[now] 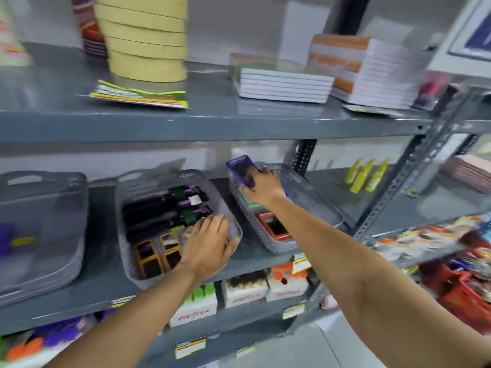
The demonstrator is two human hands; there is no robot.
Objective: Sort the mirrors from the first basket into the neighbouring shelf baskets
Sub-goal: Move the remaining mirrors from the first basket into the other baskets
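Three grey baskets stand on the middle shelf. The middle basket [127, 197] holds several mirrors, some with orange frames [148, 257] and some darker ones behind. My left hand [210, 243] rests over this basket's right front corner, fingers curled down on its contents; what it touches is hidden. My right hand [261, 188] holds a purple-framed mirror [240, 168] tilted up above the right basket [303, 176]. That basket holds a red-framed mirror [273, 227] near its front and a green one [251, 201] partly under my hand.
A larger grey basket [53, 208] stands at the left with a purple and yellow item. The top shelf carries notebooks [281, 85] and stacked yellow rolls [143, 35]. Yellow bottles [366, 175] stand right of the baskets. A slotted metal upright [414, 168] flanks the right basket.
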